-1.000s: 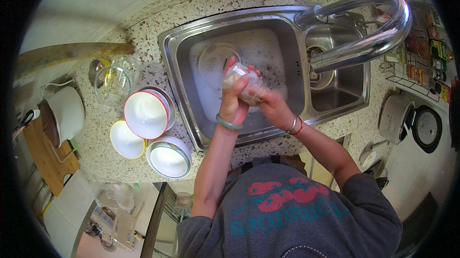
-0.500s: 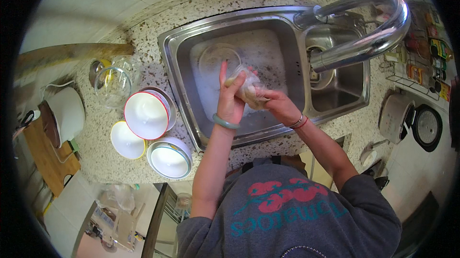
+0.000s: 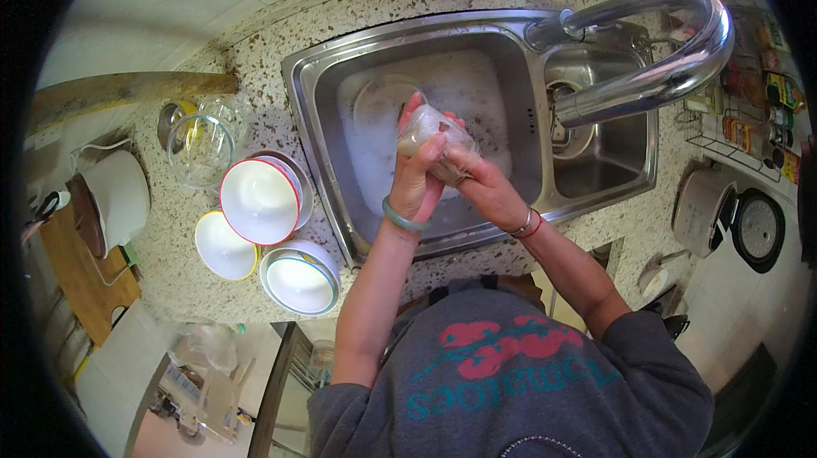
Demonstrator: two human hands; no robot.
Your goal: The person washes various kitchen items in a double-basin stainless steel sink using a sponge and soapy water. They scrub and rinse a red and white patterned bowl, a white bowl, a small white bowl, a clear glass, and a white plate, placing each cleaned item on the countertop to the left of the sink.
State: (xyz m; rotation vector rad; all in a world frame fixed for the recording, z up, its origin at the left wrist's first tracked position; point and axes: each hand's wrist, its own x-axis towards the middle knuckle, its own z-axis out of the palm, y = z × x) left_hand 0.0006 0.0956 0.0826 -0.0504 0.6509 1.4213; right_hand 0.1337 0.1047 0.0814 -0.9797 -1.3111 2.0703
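Over the large sink basin (image 3: 519, 194), my left hand (image 3: 417, 173) and my right hand (image 3: 494, 194) are closed around a pale, partly see-through wet bundle (image 3: 423, 124) that looks like a dishcloth. Whether a glass sits inside it, I cannot tell. The thumbs lie across its near side, and the fingers behind it are mostly hidden. Below the hands, the basin holds cloudy, sudsy water (image 3: 366, 151). A clear round dish (image 3: 374, 94) shows in the water at the far left of the basin.
Left of the sink stand a red-rimmed bowl (image 3: 259, 203), a yellow-rimmed bowl (image 3: 223, 247), stacked bowls (image 3: 298, 283) and clear glass bowls (image 3: 200, 151). A faucet (image 3: 647, 100) arches over the small right basin (image 3: 596, 173). An open-lidded cooker (image 3: 705, 209) stands at the right.
Both hands have drawn closer together and wrapped more tightly around the pale bundle. My left fingers, stretched upward before, are now curled behind it. The bowls have not moved.
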